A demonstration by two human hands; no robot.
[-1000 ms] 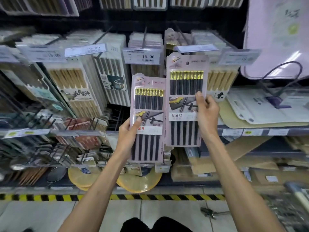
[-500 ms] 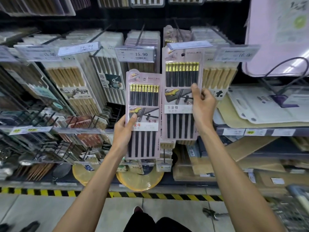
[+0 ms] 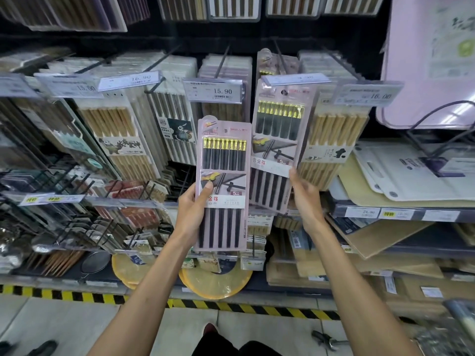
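Head view: your left hand (image 3: 191, 214) grips the left pack (image 3: 223, 155) by its left edge, thumb curled over the front, fingers behind. Pack is upright, held out in front of the display, on no peg. —eng

Right side? —op

Your right hand (image 3: 305, 201) pinches the right pack (image 3: 279, 140) at its right edge, below mid-length, thumb on the front. That pack sits higher and further in, header right under the tag (image 3: 295, 79) at the end of the peg (image 3: 279, 55). —eng

On the peg or off? —op

Can't tell; the tag hides the tip. The hole (image 3: 284, 92) in the header is right at the peg's end. What the next move turns on: the hole lies up the pack's long axis from your thumb, at the far end from the grip. That axis is tilted, top right, bottom left, lower corner against the left pack's edge. The peg points out toward you. My read: you steer the hole from the opposite end, so a small wrist error swings the header wide. Right hand is the near one; left is lower and clear of it. —eng

Change from a second ago? —op

Then both packs stood upright side by side and your right thumb was higher up its pack. Now the right pack has tilted and your thumb has slid down. Header was at the tag then too. Left grip unchanged. —eng
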